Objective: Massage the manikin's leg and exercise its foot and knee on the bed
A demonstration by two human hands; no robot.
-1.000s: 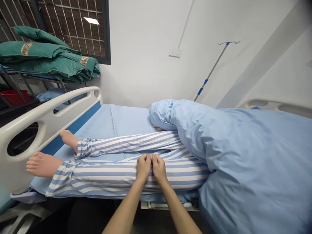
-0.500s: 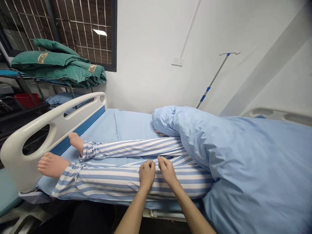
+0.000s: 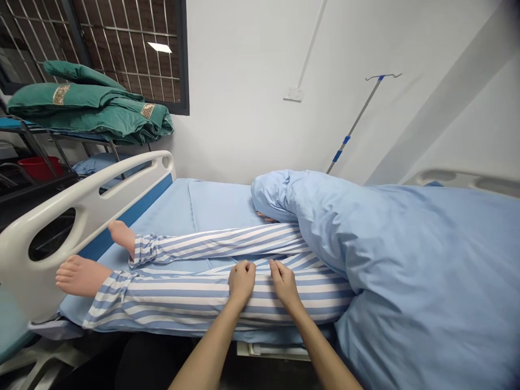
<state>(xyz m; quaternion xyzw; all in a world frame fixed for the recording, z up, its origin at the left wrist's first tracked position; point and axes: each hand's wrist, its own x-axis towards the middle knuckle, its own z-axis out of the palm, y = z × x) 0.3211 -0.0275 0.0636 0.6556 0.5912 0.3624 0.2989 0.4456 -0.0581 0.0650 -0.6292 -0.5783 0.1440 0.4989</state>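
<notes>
A figure with manikin-like feet (image 3: 81,275) lies on the bed in blue-and-white striped trousers (image 3: 170,292). Over the thigh of its near leg are both my hands, knuckles up and a small gap apart. My left hand (image 3: 242,281) is curled into a loose fist, on the foot side. Closed the same way, my right hand (image 3: 284,281) is nearer the quilt. No object shows in either; the fingertips are partly hidden, and the cloth around them lies flat. A light blue quilt (image 3: 390,260) covers the upper body, with a bit of the figure's hand (image 3: 266,218) peeking from under its edge.
A white footboard (image 3: 16,238) closes the bed's left end. Beyond it, green folded bedding (image 3: 93,114) lies on a rack, with a red bucket (image 3: 40,168) lower down. An IV pole (image 3: 357,119) rises by the wall behind the bed.
My hands have moved slightly apart, the right one shifting right and the left one a little left. The trousers and quilt keep their shape. The view has shifted a little.
</notes>
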